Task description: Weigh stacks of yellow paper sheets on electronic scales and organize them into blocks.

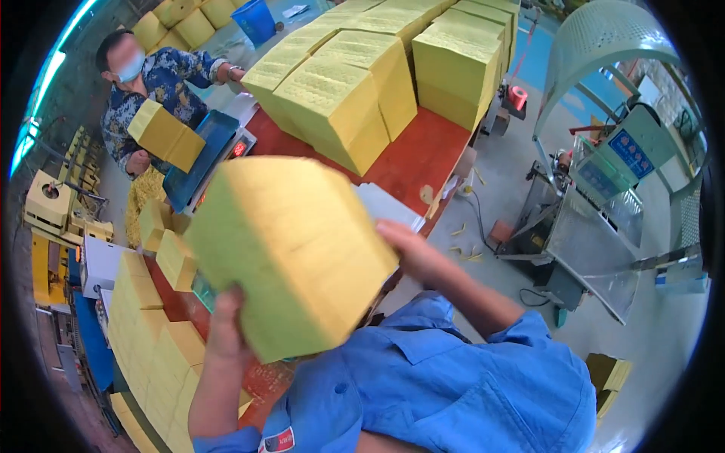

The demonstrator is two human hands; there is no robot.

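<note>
A thick block of yellow paper [294,249] is held up in front of my chest, tilted, above the red table. My left hand [226,321] grips its lower left side, and my right hand [408,245] presses on its right edge; both are closed on it. Part of my left fingers is hidden behind the block. Beyond it, a smaller yellow paper bundle [166,136] rests on the blue pan of a scale [200,162] with a lit red display. White sheets [389,205] lie on the table just behind my right hand.
Tall stacks of yellow paper [340,90] cover the far end of the red table [423,162]. More yellow blocks [147,332] line its left side. Across the scale stands a masked co-worker [162,72]. A metal machine [596,226] stands on the floor to the right.
</note>
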